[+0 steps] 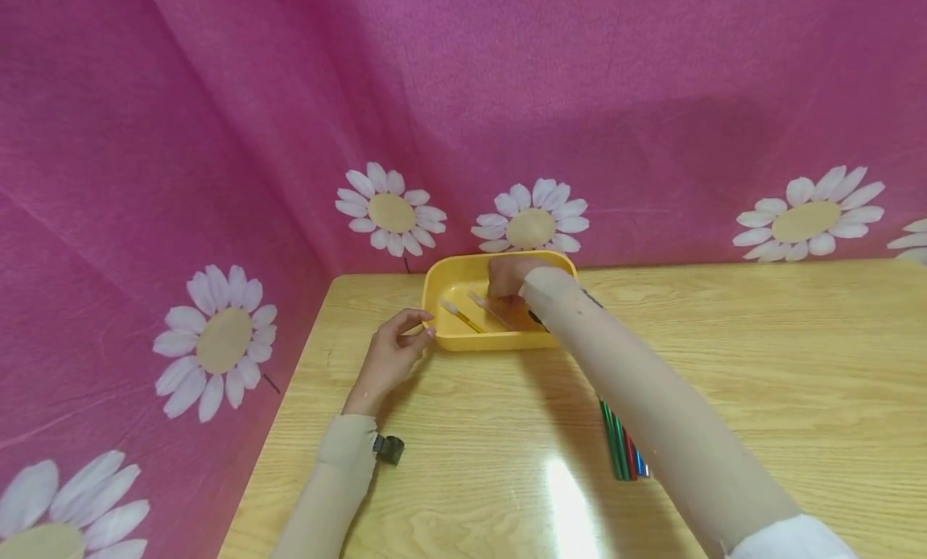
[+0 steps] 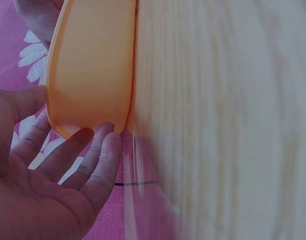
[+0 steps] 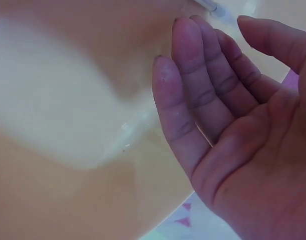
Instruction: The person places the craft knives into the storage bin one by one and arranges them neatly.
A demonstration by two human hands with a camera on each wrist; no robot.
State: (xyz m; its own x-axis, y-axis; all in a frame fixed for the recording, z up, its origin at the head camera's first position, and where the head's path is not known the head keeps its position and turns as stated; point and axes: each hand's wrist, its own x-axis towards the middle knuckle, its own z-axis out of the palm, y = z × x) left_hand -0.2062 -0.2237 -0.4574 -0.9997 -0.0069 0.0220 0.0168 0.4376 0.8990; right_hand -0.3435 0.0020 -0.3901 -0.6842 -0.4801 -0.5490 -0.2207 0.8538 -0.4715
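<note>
A yellow plastic tray stands at the back of the table against the pink cloth. My left hand holds its left end, thumb and fingertips at the rim and wall; the left wrist view shows the fingers on the tray's outer wall. My right hand reaches down inside the tray. Its fingers are loosely bent with nothing between them, and a pen's end shows past the fingertips. Inside lie a yellow pen with a clear cap and a second slim pen; the forearm hides the tray's right part.
Several green, red and blue pens lie together on the wooden table, partly covered by the right forearm. Pink cloth with white flowers rises behind the table and along its left side.
</note>
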